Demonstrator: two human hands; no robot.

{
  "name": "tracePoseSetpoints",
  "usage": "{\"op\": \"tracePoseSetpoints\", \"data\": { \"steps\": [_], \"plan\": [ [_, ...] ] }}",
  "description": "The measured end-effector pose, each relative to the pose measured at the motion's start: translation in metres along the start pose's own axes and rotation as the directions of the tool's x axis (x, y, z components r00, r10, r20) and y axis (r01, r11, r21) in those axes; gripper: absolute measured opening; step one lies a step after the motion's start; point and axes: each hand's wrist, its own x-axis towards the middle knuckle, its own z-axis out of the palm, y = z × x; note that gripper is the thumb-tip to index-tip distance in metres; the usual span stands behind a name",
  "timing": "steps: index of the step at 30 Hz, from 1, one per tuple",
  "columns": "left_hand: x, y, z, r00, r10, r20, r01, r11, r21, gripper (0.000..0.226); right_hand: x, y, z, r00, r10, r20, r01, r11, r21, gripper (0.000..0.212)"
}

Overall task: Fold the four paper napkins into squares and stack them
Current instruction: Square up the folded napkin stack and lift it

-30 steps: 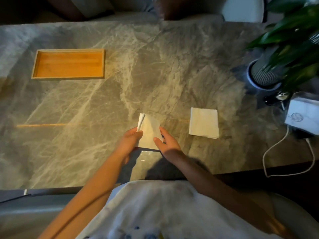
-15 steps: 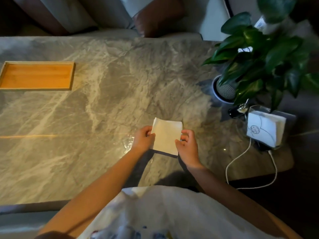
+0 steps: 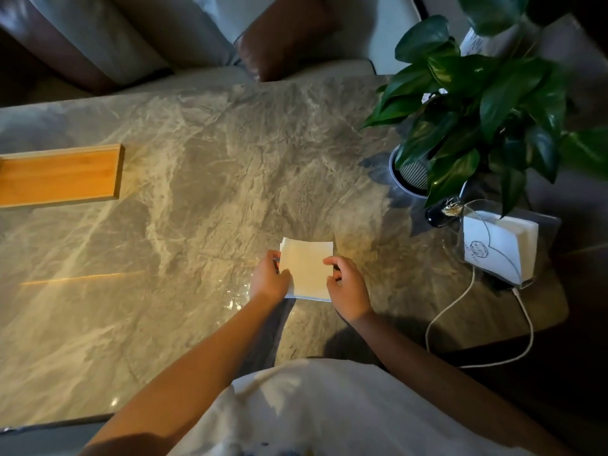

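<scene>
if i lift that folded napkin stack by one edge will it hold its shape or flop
The folded napkin stack is thin layered paper, so it would probably sag from one edge. Its loose corners look offset, so layers may fan apart. It likely weighs little; the left hand and right hand manage it with fingertips.

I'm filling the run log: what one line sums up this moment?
stage: stacking | left hand: on left edge of white folded paper napkin stack | right hand: on right edge | stack: on grey marble table

Both hands (image 3: pixel 309 279) hold folded napkin (image 3: pixel 307 268) on marble table (image 3: pixel 184 225).
</scene>
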Motion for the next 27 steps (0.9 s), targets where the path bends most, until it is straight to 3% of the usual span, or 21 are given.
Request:
{"op": "tracePoseSetpoints", "data": {
  "steps": [9,15,27],
  "plan": [
    [-0.0037,-0.0036,0.0003,0.999,0.032,-0.026,-0.032,0.999,0.004,0.027,0.0065,0.0065,0.0044,0.999,-0.027,0.021,0.028,0.996,-0.08,0.039],
    [-0.0034,-0.0047,0.0,0.999,0.03,0.022,-0.033,0.989,0.141,0.023,0.006,0.0089,0.0065,0.999,-0.039,0.012,0.04,0.992,-0.118,0.042],
    [-0.0081,-0.0064,-0.0001,0.997,0.015,0.077,-0.032,0.974,0.225,0.042,0.0098,0.0076,0.008,0.991,-0.072,0.115,0.113,0.906,-0.409,0.069]
  ]
}}
